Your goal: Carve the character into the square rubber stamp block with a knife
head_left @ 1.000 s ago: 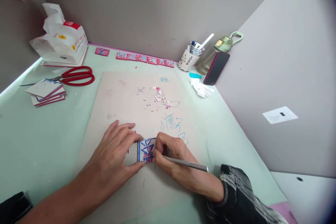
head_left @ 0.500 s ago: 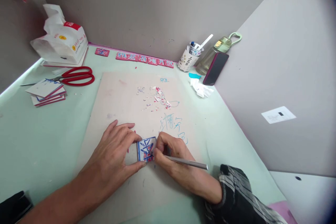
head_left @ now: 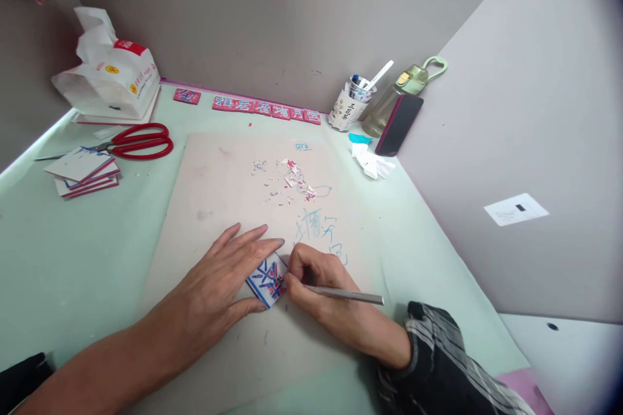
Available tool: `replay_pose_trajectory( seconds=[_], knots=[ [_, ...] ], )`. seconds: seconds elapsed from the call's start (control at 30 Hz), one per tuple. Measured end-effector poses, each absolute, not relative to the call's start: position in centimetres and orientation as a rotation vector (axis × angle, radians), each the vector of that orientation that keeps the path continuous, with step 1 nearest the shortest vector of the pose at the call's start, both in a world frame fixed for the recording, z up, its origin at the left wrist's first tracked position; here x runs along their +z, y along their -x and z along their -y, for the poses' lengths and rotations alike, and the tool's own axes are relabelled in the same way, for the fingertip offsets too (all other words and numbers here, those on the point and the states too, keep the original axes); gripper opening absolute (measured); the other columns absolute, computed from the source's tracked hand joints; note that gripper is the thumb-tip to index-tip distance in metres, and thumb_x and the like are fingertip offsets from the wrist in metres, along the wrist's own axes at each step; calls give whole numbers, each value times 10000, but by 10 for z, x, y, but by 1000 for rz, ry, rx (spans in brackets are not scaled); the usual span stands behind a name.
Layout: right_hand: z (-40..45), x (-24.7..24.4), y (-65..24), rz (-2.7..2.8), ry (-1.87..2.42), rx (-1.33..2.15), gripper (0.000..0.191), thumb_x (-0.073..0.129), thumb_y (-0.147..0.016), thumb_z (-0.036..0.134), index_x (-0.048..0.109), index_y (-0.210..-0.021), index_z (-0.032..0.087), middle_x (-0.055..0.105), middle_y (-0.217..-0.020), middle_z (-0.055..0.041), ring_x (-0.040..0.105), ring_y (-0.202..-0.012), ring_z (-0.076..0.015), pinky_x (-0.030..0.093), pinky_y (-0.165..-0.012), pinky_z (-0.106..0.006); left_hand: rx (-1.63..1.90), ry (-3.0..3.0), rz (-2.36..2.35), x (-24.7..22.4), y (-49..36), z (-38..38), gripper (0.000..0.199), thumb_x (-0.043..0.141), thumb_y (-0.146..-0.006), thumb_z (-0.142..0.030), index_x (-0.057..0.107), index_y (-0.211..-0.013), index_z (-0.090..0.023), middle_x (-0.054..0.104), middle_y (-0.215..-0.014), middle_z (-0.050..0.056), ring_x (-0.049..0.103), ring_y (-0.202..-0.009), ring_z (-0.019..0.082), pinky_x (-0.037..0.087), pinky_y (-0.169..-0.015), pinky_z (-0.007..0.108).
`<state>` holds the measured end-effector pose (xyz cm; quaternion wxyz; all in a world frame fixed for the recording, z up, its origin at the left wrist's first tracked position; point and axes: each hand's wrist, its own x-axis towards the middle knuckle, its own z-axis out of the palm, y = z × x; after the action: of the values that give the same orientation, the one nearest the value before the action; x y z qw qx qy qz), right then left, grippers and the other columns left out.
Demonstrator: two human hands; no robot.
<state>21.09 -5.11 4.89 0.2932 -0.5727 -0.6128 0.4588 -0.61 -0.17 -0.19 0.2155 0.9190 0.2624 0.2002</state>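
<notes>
A small white square tile [head_left: 268, 277] with blue edges and blue and red strokes lies tilted on the beige board [head_left: 195, 194]. My left hand [head_left: 219, 279] grips it at its left side, thumb at the lower corner and fingers over the upper edge. In my right hand [head_left: 316, 275] is a silver pen-like tool [head_left: 348, 296], pinched between thumb and fingers at the tile's right side. The tool's tip is hidden by the fingers. Red and white shavings [head_left: 293, 175] are scattered on the board beyond my hands.
Red-handled scissors [head_left: 146, 141] and stacked white squares [head_left: 85, 168] lie at left, with a tissue pack [head_left: 117, 81] behind. Red character tiles [head_left: 265, 107] line the back edge. A pen cup [head_left: 348, 104], bottle [head_left: 389, 104], phone [head_left: 400, 125] and crumpled tissue [head_left: 370, 161] are at back right.
The tile has turned, so one corner now points down toward me. My left fingers have shifted right, over its upper edge. My right hand has barely moved.
</notes>
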Motion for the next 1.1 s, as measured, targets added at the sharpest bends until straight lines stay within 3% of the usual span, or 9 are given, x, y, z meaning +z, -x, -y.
replay_pose_trajectory(
  seconds=[0.13, 0.4, 0.67, 0.9, 1.1],
  knots=[
    [51, 47, -211, 1615, 1528, 1239, 222, 545, -844, 194, 389, -691, 229, 406, -638, 67, 337, -602, -116, 266, -547, -273, 537, -2555, -727, -4, 5, 2, 575, 567, -1021, -255, 287, -1523, -255, 558, -1518, 48, 358, -1504, 213, 102, -1285, 451],
    [53, 46, -211, 1622, 1543, 1230, 203, 537, -841, 192, 396, -700, 230, 398, -623, 75, 340, -590, -115, 264, -541, -277, 570, -2548, -770, -4, 3, 2, 471, 548, -1043, -329, 360, -1467, -242, 633, -1420, 34, 401, -1467, 221, 76, -1275, 441],
    [53, 49, -210, 1631, 1558, 1224, 194, 528, -835, 191, 398, -696, 228, 405, -618, 73, 346, -584, -113, 270, -534, -274, 569, -2549, -797, -3, 2, 3, 551, 666, -974, -315, 376, -1436, -239, 638, -1392, 55, 444, -1432, 252, 127, -1270, 497],
    [55, 46, -210, 1649, 1546, 1183, 198, 531, -844, 183, 407, -696, 224, 418, -614, 73, 356, -581, -109, 274, -535, -268, 685, -2610, -846, 1, -3, 7, 637, 792, -844, -309, 404, -1335, -191, 653, -1243, 110, 605, -1202, 300, 333, -1188, 561],
    [53, 46, -209, 1599, 1559, 1195, 213, 528, -847, 238, 398, -679, 232, 409, -620, 63, 350, -596, -123, 278, -547, -283, 543, -2565, -812, 3, 7, 8, 658, 718, -865, -225, 384, -1431, -258, 587, -1366, 68, 509, -1347, 294, 260, -1242, 548]
  ],
)
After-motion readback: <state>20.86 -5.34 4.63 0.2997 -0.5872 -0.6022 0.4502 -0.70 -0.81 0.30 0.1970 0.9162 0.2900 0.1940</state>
